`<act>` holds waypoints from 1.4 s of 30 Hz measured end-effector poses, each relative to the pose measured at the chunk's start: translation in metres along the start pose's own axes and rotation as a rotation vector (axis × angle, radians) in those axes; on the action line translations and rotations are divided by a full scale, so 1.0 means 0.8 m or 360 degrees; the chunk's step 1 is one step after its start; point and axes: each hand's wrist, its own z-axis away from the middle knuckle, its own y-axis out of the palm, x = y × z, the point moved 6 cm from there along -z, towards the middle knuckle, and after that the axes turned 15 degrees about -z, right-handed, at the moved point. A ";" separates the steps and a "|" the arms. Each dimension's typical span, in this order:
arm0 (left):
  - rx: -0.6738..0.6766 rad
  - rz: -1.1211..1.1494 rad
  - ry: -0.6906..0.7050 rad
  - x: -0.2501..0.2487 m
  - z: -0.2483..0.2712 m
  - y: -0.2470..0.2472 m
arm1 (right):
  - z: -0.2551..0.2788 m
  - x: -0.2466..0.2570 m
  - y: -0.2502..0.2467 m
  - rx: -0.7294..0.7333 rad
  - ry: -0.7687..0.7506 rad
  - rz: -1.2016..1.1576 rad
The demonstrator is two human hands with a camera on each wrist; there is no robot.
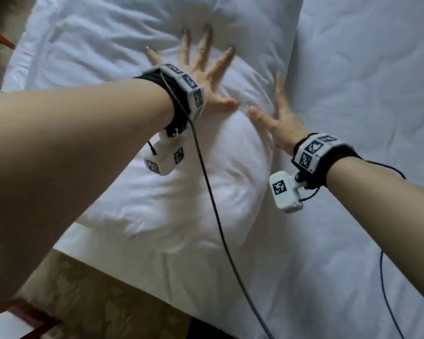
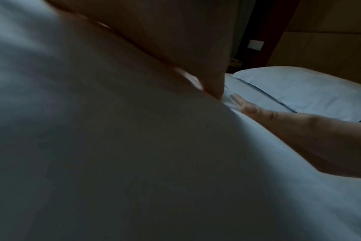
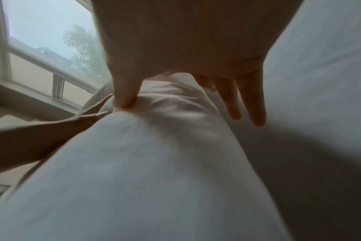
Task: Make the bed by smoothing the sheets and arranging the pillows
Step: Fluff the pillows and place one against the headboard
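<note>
The fingers of the left hand were spread wide and straight, pressed flat into the plump white fabric pillow, grasping nothing. The right hand lay just beside it, its fingers also extended and relaxed, resting along the pillow's right edge with the thumb pushing into the fabric; the two thumbs nearly met. In the right wrist view the thumb dented the pillow while the other fingers reached down the side toward the sheet.

The pillow lay lengthwise under both hands, at the near edge of the bed, creased and dimpled where the palms pressed. A second white pillow lay beyond it, wrinkled, touching it. To the right spread the white quilted bed cover.

Each wrist carried a black band with white marker-printed blocks, and dark cables trailed across the pillow. A patterned beige carpet showed below the bed's edge. The right wrist view caught a white-framed window.
</note>
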 end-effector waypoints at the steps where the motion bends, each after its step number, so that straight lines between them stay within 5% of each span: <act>1: 0.0044 0.0033 0.0009 0.003 -0.009 0.007 | -0.016 0.004 0.000 0.0023 0.0005 0.0030; 12: 0.0305 0.0204 0.0139 0.019 -0.064 0.072 | -0.110 0.005 0.029 -0.0101 0.0090 -0.0051; 18: 0.0361 0.0241 0.0199 0.004 -0.083 0.091 | -0.120 0.003 0.017 -0.0455 0.0042 0.0052; 31: 0.0240 0.0343 0.0105 -0.027 -0.038 0.021 | -0.065 0.021 -0.046 -0.0637 -0.0085 -0.0665; 37: 0.0262 0.0269 0.0083 -0.094 0.000 -0.034 | -0.014 0.003 -0.111 -0.0613 -0.0009 -0.0872; 42: 0.0260 0.0378 0.0147 -0.218 0.027 -0.074 | 0.048 -0.046 -0.219 -0.0626 0.0026 -0.0886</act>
